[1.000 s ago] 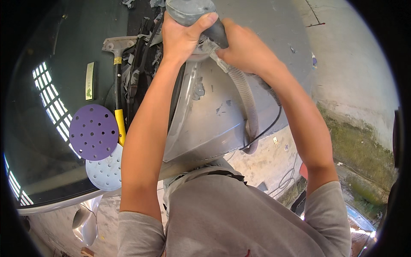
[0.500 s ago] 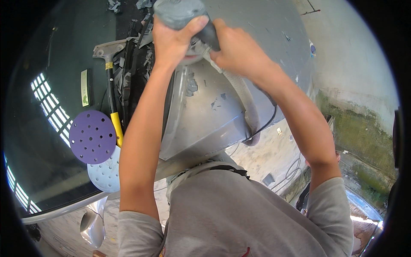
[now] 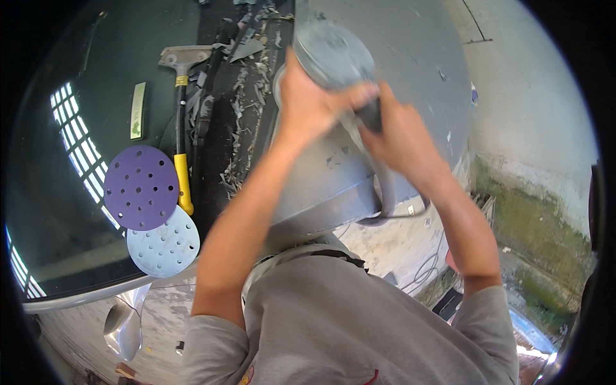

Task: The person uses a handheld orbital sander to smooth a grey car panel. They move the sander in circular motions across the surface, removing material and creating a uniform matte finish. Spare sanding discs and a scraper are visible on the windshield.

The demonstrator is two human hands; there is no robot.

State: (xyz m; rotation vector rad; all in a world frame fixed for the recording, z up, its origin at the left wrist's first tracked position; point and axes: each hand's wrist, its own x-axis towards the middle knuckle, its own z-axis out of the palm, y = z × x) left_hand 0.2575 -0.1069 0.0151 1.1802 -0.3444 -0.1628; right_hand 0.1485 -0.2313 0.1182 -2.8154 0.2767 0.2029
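Note:
A grey, round-headed orbital sander [image 3: 335,54] is held in both hands against a grey metal panel [image 3: 308,183]. My left hand [image 3: 314,106] wraps round the sander's head, its thumb across the near side. Closed round the dark rear handle is my right hand [image 3: 404,135]. A pale hose [image 3: 384,186] trails from the tool down over the panel's near edge. Motion smears the sander and both hands a little. Most of the sanding pad's underside is hidden; a pale rim shows beside my left hand.
Dark glass [image 3: 70,250] at left carries a purple sanding disc [image 3: 140,186] overlapping a light blue one [image 3: 163,247], a yellow-handled scraper [image 3: 181,109] and a small green-and-white block [image 3: 138,110]. Paint flakes [image 3: 240,96] litter the dark strip. A mossy wall [image 3: 532,192] stands at right.
The sander and both hands have shifted right and slightly down, uncovering more of the flake-strewn strip. The view has also shifted a little. Both hands keep their hold.

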